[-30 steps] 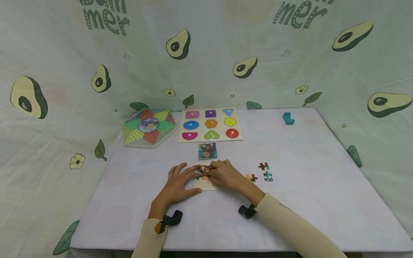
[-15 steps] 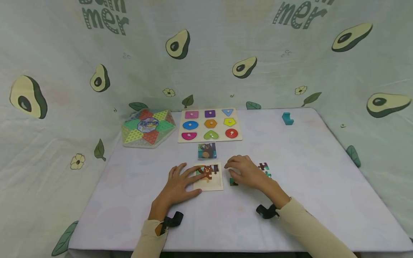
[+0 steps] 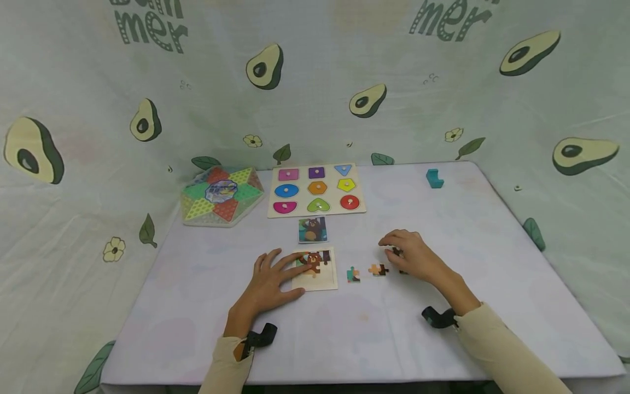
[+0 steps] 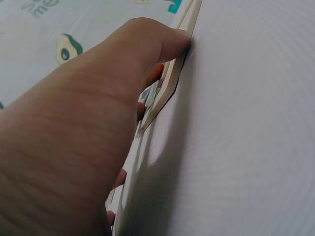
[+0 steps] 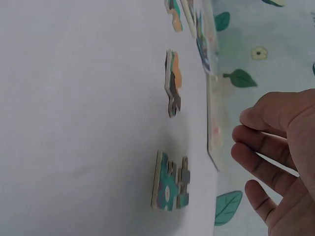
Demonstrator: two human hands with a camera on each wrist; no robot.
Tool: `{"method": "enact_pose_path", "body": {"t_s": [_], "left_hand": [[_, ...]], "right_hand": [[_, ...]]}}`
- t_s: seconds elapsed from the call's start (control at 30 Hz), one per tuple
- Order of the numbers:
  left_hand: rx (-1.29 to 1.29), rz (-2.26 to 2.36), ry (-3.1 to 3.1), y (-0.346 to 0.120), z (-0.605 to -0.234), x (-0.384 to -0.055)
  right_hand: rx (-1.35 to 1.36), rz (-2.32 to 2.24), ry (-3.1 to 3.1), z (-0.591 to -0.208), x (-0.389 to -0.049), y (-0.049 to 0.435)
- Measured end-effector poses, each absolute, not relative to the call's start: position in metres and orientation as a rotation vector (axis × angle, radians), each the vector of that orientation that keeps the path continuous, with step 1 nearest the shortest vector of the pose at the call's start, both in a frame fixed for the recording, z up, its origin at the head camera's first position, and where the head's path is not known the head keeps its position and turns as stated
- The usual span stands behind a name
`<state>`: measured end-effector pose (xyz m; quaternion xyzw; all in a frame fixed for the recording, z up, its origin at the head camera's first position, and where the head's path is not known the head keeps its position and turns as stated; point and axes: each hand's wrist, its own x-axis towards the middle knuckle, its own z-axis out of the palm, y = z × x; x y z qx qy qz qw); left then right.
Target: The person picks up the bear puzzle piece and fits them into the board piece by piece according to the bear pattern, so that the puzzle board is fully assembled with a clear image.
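My left hand (image 3: 268, 284) rests with spread fingers on a small wooden jigsaw tray (image 3: 325, 282), its fingertips over the partly assembled bear picture. In the left wrist view the thumb (image 4: 174, 44) lies against the tray's edge. My right hand (image 3: 413, 254) hovers over loose puzzle pieces at the right, fingers loosely bent and holding nothing. Beneath it, the right wrist view shows a teal piece (image 5: 167, 187) with a dark piece (image 5: 185, 172) beside it. A green-and-orange piece (image 3: 353, 274) and an orange-and-brown piece (image 3: 378, 270) lie between the tray and that hand.
A bear picture card (image 3: 312, 230) lies just behind the tray. Farther back are a shape-peg board (image 3: 361, 205) and a boxed star-pattern board game (image 3: 221, 194). A teal holder (image 3: 435, 178) stands at the back right. A printed avocado cloth hangs behind the table.
My right hand has left the tray and moved right to above the loose pieces, uncovering the tray and the nearer pieces. The left hand has stayed on the tray.
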<state>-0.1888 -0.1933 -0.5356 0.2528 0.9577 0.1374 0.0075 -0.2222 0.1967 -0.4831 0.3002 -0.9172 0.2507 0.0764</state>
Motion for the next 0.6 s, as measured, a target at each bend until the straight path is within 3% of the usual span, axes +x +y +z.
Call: {"method": "enact_pose_path", "body": {"t_s": [0.6], "left_hand": [[0.804, 0.443, 3.017, -0.194, -0.537, -0.189]], "right_hand": [[0.767, 0.652, -2.925, -0.494, -0.225, 0.240]]}}
